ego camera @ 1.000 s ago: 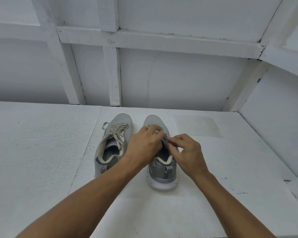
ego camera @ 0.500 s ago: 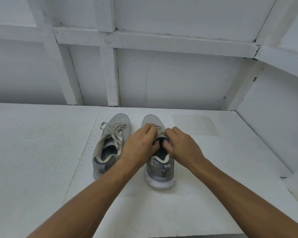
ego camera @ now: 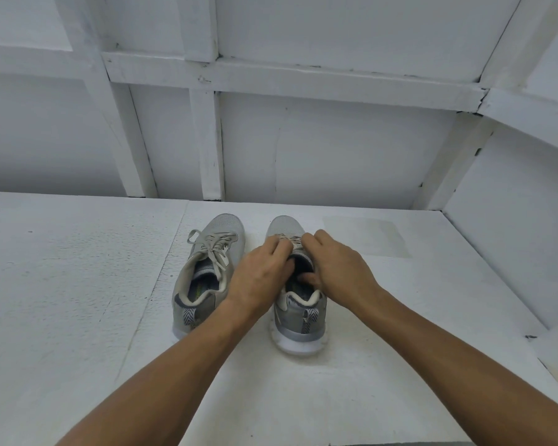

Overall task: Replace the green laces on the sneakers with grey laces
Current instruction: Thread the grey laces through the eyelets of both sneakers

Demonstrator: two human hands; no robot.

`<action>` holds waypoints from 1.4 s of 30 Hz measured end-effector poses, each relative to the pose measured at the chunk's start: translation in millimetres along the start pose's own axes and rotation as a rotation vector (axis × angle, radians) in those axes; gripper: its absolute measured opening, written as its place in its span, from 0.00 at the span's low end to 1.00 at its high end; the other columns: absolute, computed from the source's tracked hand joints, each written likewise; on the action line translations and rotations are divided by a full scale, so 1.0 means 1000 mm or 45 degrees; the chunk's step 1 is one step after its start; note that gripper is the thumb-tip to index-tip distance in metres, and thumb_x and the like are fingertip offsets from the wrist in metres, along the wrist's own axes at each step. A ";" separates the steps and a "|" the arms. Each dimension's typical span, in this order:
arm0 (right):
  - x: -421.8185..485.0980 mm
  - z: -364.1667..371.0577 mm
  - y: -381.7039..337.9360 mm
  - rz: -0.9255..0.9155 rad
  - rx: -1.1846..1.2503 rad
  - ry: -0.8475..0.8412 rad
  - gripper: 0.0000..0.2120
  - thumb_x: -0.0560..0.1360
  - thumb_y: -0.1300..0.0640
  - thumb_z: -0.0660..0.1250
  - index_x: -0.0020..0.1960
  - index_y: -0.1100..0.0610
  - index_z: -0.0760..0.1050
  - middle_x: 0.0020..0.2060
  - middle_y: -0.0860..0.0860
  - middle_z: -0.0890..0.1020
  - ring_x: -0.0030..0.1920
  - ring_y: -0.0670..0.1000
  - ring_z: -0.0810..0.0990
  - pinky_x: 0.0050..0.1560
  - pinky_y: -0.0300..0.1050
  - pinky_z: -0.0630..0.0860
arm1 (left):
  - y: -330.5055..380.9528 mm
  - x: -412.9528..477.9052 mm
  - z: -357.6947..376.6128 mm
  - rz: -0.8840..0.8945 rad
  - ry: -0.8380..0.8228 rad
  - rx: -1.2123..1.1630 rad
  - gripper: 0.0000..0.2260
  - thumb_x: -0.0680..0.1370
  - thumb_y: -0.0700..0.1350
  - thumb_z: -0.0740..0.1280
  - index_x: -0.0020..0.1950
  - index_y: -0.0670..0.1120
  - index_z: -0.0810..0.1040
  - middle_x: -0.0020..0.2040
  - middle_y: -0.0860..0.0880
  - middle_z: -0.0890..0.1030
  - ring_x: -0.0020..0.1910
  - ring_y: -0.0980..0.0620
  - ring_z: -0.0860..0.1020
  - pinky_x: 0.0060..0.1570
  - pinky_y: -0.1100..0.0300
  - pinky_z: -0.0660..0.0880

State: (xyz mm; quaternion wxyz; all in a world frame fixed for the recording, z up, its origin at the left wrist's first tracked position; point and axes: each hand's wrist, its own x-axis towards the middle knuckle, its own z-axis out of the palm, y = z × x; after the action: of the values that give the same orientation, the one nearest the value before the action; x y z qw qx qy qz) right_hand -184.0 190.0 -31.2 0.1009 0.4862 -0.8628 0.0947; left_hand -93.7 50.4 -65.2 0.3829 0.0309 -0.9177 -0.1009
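Two grey sneakers stand side by side on the white table (ego camera: pixel 78 284), toes pointing away from me. The left sneaker (ego camera: pixel 207 275) has pale laces (ego camera: pixel 218 249) tied in a bow. Both my hands are on the right sneaker (ego camera: pixel 298 320). My left hand (ego camera: pixel 258 278) curls over its left side with fingertips at the laces (ego camera: pixel 290 241). My right hand (ego camera: pixel 339 268) curls over its right side, fingers at the laces and thumb at the shoe's opening. The lacing under my fingers is mostly hidden.
White panelled walls with wooden battens close the back (ego camera: pixel 207 140) and the right side (ego camera: pixel 512 220) of the table. A faint square patch (ego camera: pixel 364 235) marks the table surface right of the shoes.
My hands moved forward along the right sneaker, from pinching at its tongue to curling over the lacing nearer the toe. The view shifted slightly. The left sneaker stayed put.
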 end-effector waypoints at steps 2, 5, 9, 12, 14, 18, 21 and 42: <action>0.001 0.002 -0.002 -0.032 0.030 0.022 0.13 0.78 0.52 0.64 0.59 0.54 0.68 0.50 0.52 0.73 0.43 0.57 0.76 0.37 0.45 0.65 | 0.000 -0.001 0.000 -0.017 -0.004 0.018 0.03 0.73 0.40 0.64 0.42 0.42 0.71 0.38 0.45 0.73 0.25 0.42 0.71 0.22 0.58 0.62; -0.001 0.009 0.002 -0.070 0.101 0.097 0.10 0.80 0.53 0.58 0.57 0.56 0.70 0.45 0.55 0.77 0.39 0.60 0.77 0.35 0.46 0.66 | 0.005 -0.001 0.003 -0.096 -0.032 0.047 0.10 0.70 0.36 0.72 0.43 0.42 0.71 0.39 0.44 0.74 0.28 0.43 0.72 0.22 0.56 0.64; -0.001 0.014 0.003 -0.098 0.099 0.165 0.06 0.80 0.50 0.52 0.52 0.52 0.63 0.37 0.56 0.78 0.31 0.62 0.76 0.29 0.48 0.67 | 0.007 0.005 0.000 -0.131 -0.164 0.051 0.13 0.67 0.40 0.74 0.43 0.42 0.71 0.42 0.44 0.75 0.31 0.44 0.74 0.25 0.55 0.68; -0.001 0.014 0.002 -0.070 0.069 0.145 0.06 0.82 0.55 0.56 0.53 0.57 0.68 0.38 0.56 0.79 0.31 0.61 0.76 0.29 0.48 0.68 | 0.006 0.011 -0.002 -0.084 -0.261 0.103 0.15 0.65 0.37 0.74 0.45 0.42 0.71 0.46 0.43 0.75 0.38 0.44 0.74 0.28 0.54 0.67; -0.003 0.013 0.003 -0.050 0.051 0.145 0.08 0.82 0.55 0.56 0.54 0.59 0.70 0.39 0.56 0.80 0.32 0.61 0.77 0.29 0.48 0.67 | 0.009 0.014 -0.005 -0.055 -0.278 0.133 0.12 0.66 0.34 0.71 0.44 0.41 0.71 0.41 0.42 0.74 0.35 0.43 0.74 0.28 0.56 0.62; -0.003 0.011 0.002 -0.055 0.079 0.126 0.09 0.83 0.55 0.55 0.56 0.59 0.70 0.42 0.56 0.81 0.35 0.60 0.78 0.32 0.45 0.63 | 0.008 0.011 -0.010 0.014 -0.271 0.148 0.13 0.67 0.34 0.72 0.42 0.42 0.70 0.35 0.44 0.74 0.27 0.43 0.74 0.25 0.55 0.60; -0.003 0.012 0.001 -0.040 0.120 0.130 0.08 0.83 0.55 0.55 0.55 0.58 0.69 0.42 0.55 0.81 0.36 0.60 0.78 0.32 0.45 0.65 | 0.004 0.010 -0.012 0.071 -0.266 0.269 0.24 0.57 0.34 0.81 0.39 0.44 0.66 0.31 0.48 0.72 0.19 0.47 0.70 0.16 0.58 0.61; -0.014 0.000 0.011 0.696 0.847 -0.123 0.23 0.72 0.30 0.61 0.54 0.47 0.77 0.43 0.47 0.80 0.44 0.46 0.78 0.44 0.43 0.73 | 0.022 -0.001 -0.013 -1.086 -0.540 -0.321 0.30 0.81 0.62 0.51 0.55 0.37 0.77 0.53 0.38 0.79 0.53 0.40 0.77 0.50 0.53 0.71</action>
State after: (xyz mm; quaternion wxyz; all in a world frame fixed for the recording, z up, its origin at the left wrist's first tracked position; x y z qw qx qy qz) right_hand -186.0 207.2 -35.3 -0.1306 0.2498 -0.8862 0.3678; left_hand -82.7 69.9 -52.3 0.1129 0.3361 -0.8616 -0.3632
